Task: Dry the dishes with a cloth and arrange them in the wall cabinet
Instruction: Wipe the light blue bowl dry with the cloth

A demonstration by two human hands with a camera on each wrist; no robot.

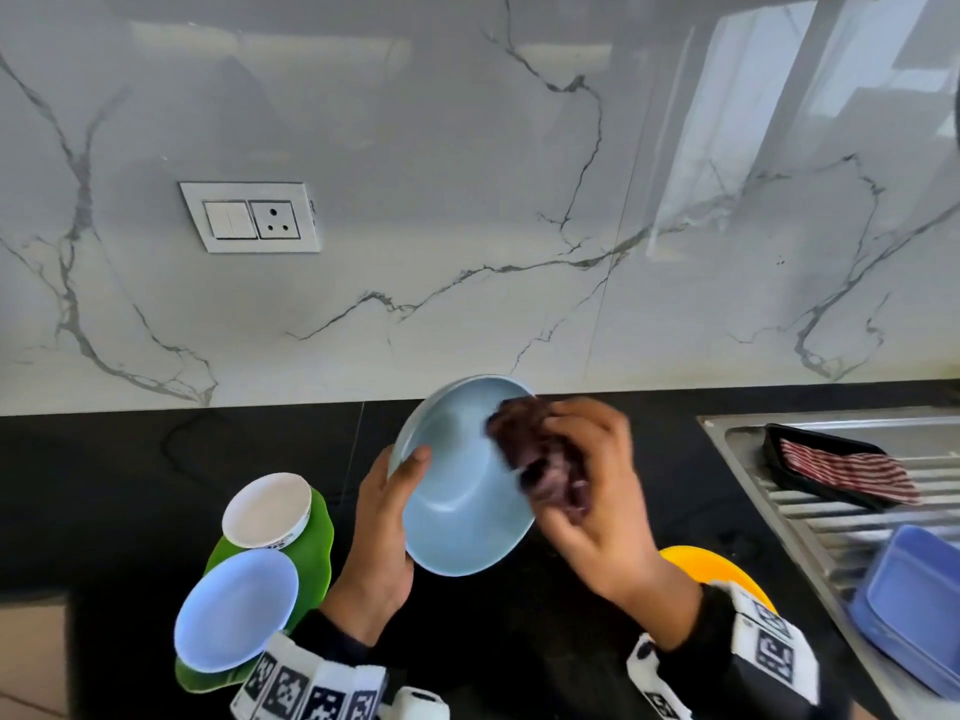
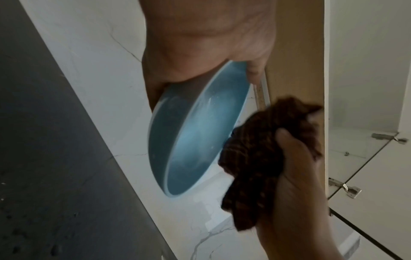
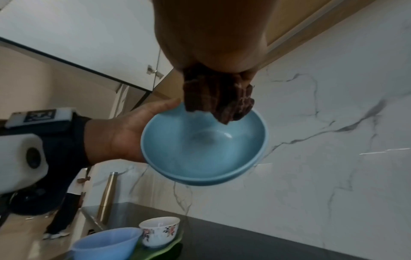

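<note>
The left hand (image 1: pixel 382 532) grips a smooth, glazed light-blue bowl (image 1: pixel 457 491) by its near rim, thumb hooked over the edge onto the inner wall and fingers curled underneath; the bowl is held above the black countertop (image 1: pixel 130 470), tilted so its round opening faces the person. The right hand (image 1: pixel 597 491) is closed around a bunched dark maroon cloth (image 1: pixel 535 449) with a ribbed, woven texture, pressed at the bowl's far-right rim. In the right wrist view the cloth (image 3: pixel 219 98) hangs over the upper edge of the bowl (image 3: pixel 204 144), whose bare inner floor shows a soft sheen.

To the left of the left hand, on the counter, a glossy green leaf-shaped plate (image 1: pixel 317 553) with a wavy edge carries a white floral-printed cup (image 1: pixel 267 509) and a pale-blue shallow bowl (image 1: pixel 236 610), the two just beside each other. Open black counter lies beyond the hands up to the veined marble backsplash (image 1: pixel 467 200), which bears a white switch-and-socket plate (image 1: pixel 249 217).

Just behind the right wrist a yellow rounded dish (image 1: pixel 711 569) peeks out. Further right, the ridged steel drainboard (image 1: pixel 810 511) holds a black tray (image 1: pixel 779 449) with a red-and-white striped cloth (image 1: pixel 847 470) and a periwinkle rectangular plastic container (image 1: pixel 914 605).

In the left wrist view, a wall cabinet (image 2: pixel 295 52) with a wood-toned side panel sits beyond the fingers.
</note>
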